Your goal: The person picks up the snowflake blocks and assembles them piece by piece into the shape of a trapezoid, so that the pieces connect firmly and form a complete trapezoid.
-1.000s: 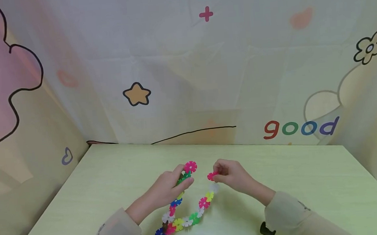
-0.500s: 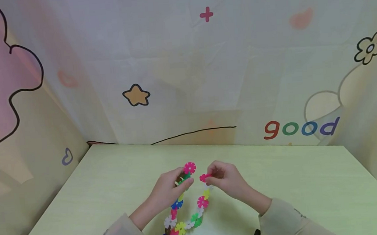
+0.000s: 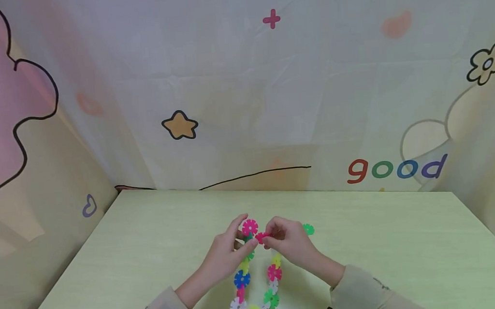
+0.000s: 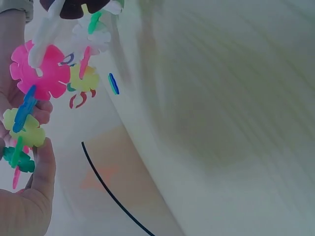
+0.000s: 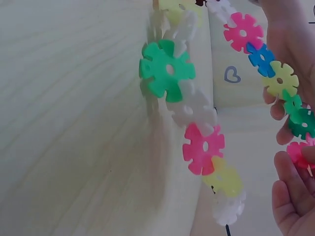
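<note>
A chain of slotted flower-shaped plastic snowflake discs [image 3: 242, 278] hangs in a long U between the two hands, in pink, white, yellow, green, blue and brown. My left hand [image 3: 222, 253] holds one end between thumb and fingers, its index finger raised beside a pink disc [image 3: 250, 227]. Opposite it, my right hand [image 3: 295, 240] pinches another pink disc [image 3: 261, 237] edge-on, right at the left thumb tip. Interlocked pieces show closely in the wrist views, among them a pink disc [image 4: 54, 73] and a green disc [image 5: 157, 73]. The chain's lowest part drops out of the head view.
A loose green disc [image 3: 308, 229] shows just beyond the right hand. The pale wooden table [image 3: 381, 246] reaches back to a printed cloth backdrop [image 3: 246, 86], with more cloth at both sides.
My right hand has moved left, bringing its pink disc up to the left hand. The chain's two sides have drawn closer and hang lower. The green disc has come into sight behind the right hand.
</note>
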`<state>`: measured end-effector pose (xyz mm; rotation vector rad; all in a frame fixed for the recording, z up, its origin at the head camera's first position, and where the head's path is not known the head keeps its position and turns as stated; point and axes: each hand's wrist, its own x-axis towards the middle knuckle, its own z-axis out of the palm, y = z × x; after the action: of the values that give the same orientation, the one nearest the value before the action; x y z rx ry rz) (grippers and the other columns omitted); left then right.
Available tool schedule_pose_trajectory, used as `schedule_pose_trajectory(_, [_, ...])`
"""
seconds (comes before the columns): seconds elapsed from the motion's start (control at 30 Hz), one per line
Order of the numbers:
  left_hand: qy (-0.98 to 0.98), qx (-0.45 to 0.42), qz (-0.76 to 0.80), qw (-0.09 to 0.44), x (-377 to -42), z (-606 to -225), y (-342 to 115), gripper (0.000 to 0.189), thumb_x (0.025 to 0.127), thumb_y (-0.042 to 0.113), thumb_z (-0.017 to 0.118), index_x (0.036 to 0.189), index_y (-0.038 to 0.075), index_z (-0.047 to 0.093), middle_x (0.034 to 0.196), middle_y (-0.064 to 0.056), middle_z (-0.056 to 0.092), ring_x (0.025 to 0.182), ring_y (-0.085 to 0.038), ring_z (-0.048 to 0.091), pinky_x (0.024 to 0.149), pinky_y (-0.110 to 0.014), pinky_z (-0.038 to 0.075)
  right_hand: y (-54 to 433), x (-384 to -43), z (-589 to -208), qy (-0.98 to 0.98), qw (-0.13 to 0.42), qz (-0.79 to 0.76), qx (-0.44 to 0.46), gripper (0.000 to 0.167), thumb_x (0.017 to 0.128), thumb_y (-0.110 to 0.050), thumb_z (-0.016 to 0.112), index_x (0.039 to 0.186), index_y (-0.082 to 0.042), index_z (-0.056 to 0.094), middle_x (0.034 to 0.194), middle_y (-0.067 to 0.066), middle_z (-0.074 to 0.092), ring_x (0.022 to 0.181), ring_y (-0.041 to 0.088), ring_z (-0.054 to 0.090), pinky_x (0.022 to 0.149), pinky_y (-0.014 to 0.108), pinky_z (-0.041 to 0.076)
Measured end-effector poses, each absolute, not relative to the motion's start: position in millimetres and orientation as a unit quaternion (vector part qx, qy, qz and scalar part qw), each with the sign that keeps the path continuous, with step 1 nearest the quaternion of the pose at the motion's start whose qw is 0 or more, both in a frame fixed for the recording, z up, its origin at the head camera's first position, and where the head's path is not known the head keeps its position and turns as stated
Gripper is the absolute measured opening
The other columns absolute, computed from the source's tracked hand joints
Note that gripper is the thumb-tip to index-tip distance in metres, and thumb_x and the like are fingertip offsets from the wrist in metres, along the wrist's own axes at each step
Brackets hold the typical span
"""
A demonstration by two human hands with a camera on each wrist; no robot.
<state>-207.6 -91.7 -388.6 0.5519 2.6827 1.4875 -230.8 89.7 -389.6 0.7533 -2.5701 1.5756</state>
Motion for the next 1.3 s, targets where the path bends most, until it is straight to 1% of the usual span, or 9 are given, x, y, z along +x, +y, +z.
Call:
schedule_pose_trajectory(0.13, [0.856, 0.181, 0.483, 0.016, -206.8, -390.9, -89.3, 0.062, 0.086, 0.039, 0.052, 0.138, 0.016, 0.027, 0.094, -0.004, 0.060, 0.068, -0.009, 0.057, 0.059, -0.020, 0.049, 87.6, -229.9, -392.3, -0.830, 0.024, 0.502, 0.242, 0.008, 0.079, -0.009, 0.064, 0.080, -0.004, 0.057, 0.075, 0.008, 0.064, 0.066, 0.010, 0.062, 0.064, 0.016, 0.049])
schedule_pose_trajectory(0.27, [0.859, 0.181, 0.479, 0.016, -206.1, -392.4, -88.0, 0.063, 0.086, 0.041, 0.051, 0.138, 0.017, 0.027, 0.094, -0.003, 0.061, 0.068, -0.008, 0.057, 0.059, -0.019, 0.048, 86.1, -229.0, -393.7, -0.839, 0.040, 0.486, 0.241, 0.008, 0.078, -0.008, 0.065, 0.079, -0.006, 0.058, 0.073, 0.006, 0.064, 0.065, 0.007, 0.061, 0.063, 0.016, 0.049])
schedule_pose_trajectory(0.4, [0.863, 0.182, 0.471, 0.015, -205.6, -393.4, -88.1, 0.065, 0.086, 0.041, 0.052, 0.140, 0.015, 0.026, 0.096, -0.005, 0.062, 0.070, -0.008, 0.057, 0.059, -0.017, 0.048, 84.4, -225.5, -392.4, -0.847, 0.075, 0.468, 0.242, 0.009, 0.077, -0.006, 0.067, 0.076, -0.007, 0.058, 0.070, 0.003, 0.063, 0.062, 0.005, 0.058, 0.060, 0.015, 0.049])
schedule_pose_trajectory(0.53, [0.863, 0.193, 0.467, 0.016, -204.9, -392.9, -89.0, 0.067, 0.086, 0.035, 0.056, 0.140, 0.012, 0.024, 0.102, -0.009, 0.063, 0.073, -0.009, 0.061, 0.061, -0.016, 0.048, 82.8, -221.6, -392.0, -0.854, 0.118, 0.444, 0.245, 0.011, 0.075, -0.005, 0.068, 0.074, -0.008, 0.058, 0.068, 0.002, 0.063, 0.061, 0.006, 0.057, 0.058, 0.015, 0.047])
schedule_pose_trajectory(0.63, [0.863, 0.198, 0.465, 0.017, -204.3, -391.8, -89.1, 0.067, 0.085, 0.031, 0.057, 0.140, 0.009, 0.025, 0.105, -0.011, 0.064, 0.074, -0.010, 0.064, 0.060, -0.016, 0.049, 81.8, -219.8, -393.2, -0.856, 0.143, 0.429, 0.249, 0.012, 0.073, -0.004, 0.069, 0.073, -0.009, 0.058, 0.067, 0.000, 0.063, 0.061, 0.007, 0.058, 0.057, 0.013, 0.047])
schedule_pose_trajectory(0.73, [0.864, 0.198, 0.462, 0.013, -203.3, -390.7, -88.7, 0.066, 0.085, 0.030, 0.058, 0.138, 0.006, 0.028, 0.104, -0.011, 0.065, 0.074, -0.010, 0.065, 0.060, -0.016, 0.049, 80.8, -218.5, -394.5, -0.852, 0.166, 0.422, 0.260, 0.014, 0.072, -0.003, 0.070, 0.072, -0.009, 0.057, 0.066, 0.000, 0.063, 0.062, 0.008, 0.060, 0.059, 0.014, 0.047])
schedule_pose_trajectory(0.9, [0.861, 0.198, 0.468, 0.007, -202.4, -391.1, -88.1, 0.065, 0.084, 0.030, 0.059, 0.136, 0.003, 0.031, 0.102, -0.011, 0.066, 0.078, -0.013, 0.066, 0.064, -0.016, 0.050, 79.2, -216.5, -396.4, -0.844, 0.203, 0.414, 0.274, 0.014, 0.071, -0.002, 0.071, 0.072, -0.008, 0.058, 0.066, 0.000, 0.064, 0.063, 0.009, 0.061, 0.061, 0.015, 0.049])
schedule_pose_trajectory(1.07, [0.847, 0.205, 0.491, 0.004, -202.7, -393.2, -85.7, 0.064, 0.084, 0.028, 0.059, 0.135, 0.001, 0.032, 0.106, -0.013, 0.064, 0.087, -0.018, 0.065, 0.069, -0.020, 0.051, 78.1, -214.2, -398.3, -0.836, 0.230, 0.416, 0.275, 0.014, 0.070, 0.000, 0.071, 0.072, -0.007, 0.059, 0.065, 0.001, 0.065, 0.062, 0.008, 0.062, 0.062, 0.015, 0.049])
schedule_pose_trajectory(1.3, [0.838, 0.209, 0.504, 0.007, -200.5, -393.3, -81.8, 0.063, 0.085, 0.025, 0.059, 0.135, -0.002, 0.032, 0.110, -0.017, 0.061, 0.089, -0.022, 0.065, 0.068, -0.022, 0.052, 77.5, -213.7, -398.0, -0.825, 0.263, 0.409, 0.288, 0.016, 0.068, 0.003, 0.072, 0.073, -0.006, 0.060, 0.066, 0.001, 0.065, 0.062, 0.009, 0.063, 0.060, 0.014, 0.049])
